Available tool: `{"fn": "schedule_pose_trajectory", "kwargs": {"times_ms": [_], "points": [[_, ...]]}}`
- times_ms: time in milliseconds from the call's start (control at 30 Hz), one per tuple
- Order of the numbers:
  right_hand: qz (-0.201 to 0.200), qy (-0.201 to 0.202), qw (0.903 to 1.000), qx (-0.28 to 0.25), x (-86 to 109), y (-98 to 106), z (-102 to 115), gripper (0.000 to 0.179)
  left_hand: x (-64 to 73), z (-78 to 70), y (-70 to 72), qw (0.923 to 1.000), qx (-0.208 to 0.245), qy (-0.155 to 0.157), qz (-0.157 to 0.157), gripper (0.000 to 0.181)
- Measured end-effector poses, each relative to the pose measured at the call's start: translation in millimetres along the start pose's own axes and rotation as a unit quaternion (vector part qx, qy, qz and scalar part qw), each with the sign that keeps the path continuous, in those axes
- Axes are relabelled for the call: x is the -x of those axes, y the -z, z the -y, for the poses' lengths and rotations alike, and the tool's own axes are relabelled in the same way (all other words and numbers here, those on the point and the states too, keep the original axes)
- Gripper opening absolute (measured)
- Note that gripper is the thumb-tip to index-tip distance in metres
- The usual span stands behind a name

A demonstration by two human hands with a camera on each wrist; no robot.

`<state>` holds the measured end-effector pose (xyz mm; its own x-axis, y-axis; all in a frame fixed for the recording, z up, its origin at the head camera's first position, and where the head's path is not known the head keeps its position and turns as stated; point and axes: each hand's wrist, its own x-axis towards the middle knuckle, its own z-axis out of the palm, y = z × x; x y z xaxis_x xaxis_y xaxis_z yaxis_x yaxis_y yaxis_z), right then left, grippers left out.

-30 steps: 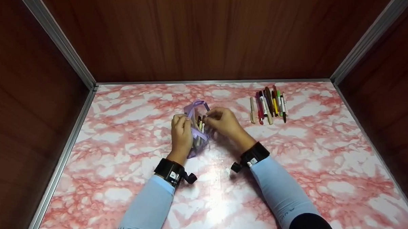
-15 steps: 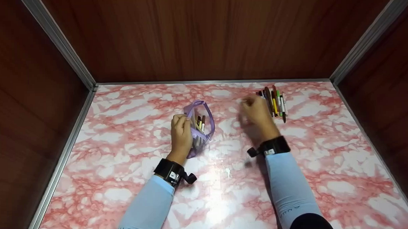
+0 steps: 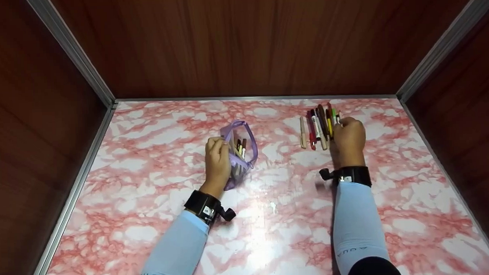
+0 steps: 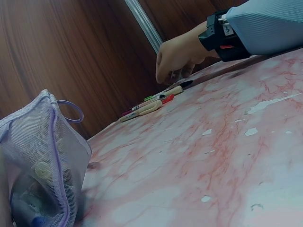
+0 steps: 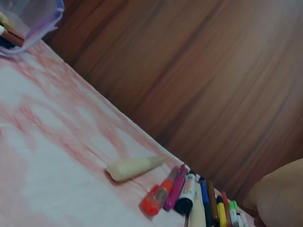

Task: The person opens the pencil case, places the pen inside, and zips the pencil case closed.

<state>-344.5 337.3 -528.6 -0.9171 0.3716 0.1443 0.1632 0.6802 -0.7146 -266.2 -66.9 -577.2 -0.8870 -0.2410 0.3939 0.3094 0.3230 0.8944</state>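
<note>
In the head view my left hand [image 3: 217, 158] grips the near-left side of a purple mesh pencil case [image 3: 251, 143]. The case is unzipped, with several pens [image 3: 241, 147] inside. My right hand [image 3: 350, 136] is at the right end of a row of pens and markers [image 3: 321, 126], its fingers bent down over the last ones. In the left wrist view, the right hand [image 4: 177, 61] has curled fingers just above the pens; whether they pinch one is unclear. The right wrist view has that hand [image 5: 281, 194] at the lower right edge, fingertips mostly hidden.
A beige pen [image 3: 303, 132] lies slightly apart at the row's left end, beside a red one [image 3: 312, 139]. Wood-grain panels [image 3: 241, 44] wall the pink marbled table [image 3: 167, 128] at the back and both sides, with metal strips along the edges.
My right hand has gone from the pencil case's opening, rightward across the pens, to the row's right end. The left hand and the case have stayed put.
</note>
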Motion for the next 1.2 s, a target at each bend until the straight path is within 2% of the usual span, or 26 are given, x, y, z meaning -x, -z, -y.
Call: {"fn": "schedule_pose_trajectory", "kwargs": {"times_ms": [100,267,700,867,967,1067,1200], "points": [[-0.005,-0.001,0.9995,0.031,-1.5,0,-6,0.036,0.3,0.3,0.3,1.0000,-0.004,-0.003,0.001,0.028],[0.012,-0.038,0.9983,0.042,-1.3,0,-9,0.038,0.8,-0.7,0.7,0.9999,-0.007,-0.007,0.007,0.029],[0.074,-0.093,0.9928,0.010,-4.2,7,-16,0.060,1.5,-0.8,-0.4,0.9999,0.000,-0.012,-0.003,0.028],[0.076,-0.099,0.9921,-0.005,-3.4,8,-16,0.053,1.8,-0.6,0.0,1.0000,0.002,-0.008,-0.004,0.028],[0.077,-0.090,0.9929,0.006,-3.6,8,-15,0.049,1.7,-0.3,0.0,1.0000,0.003,-0.006,-0.003,0.028],[0.083,-0.086,0.9925,0.023,-4.0,9,-14,0.058,1.8,-0.9,0.1,1.0000,0.001,-0.006,-0.002,0.028],[0.100,-0.105,0.9892,0.021,-3.2,9,-12,0.066,1.7,-1.7,0.0,1.0000,-0.001,-0.008,-0.001,0.028]]}}
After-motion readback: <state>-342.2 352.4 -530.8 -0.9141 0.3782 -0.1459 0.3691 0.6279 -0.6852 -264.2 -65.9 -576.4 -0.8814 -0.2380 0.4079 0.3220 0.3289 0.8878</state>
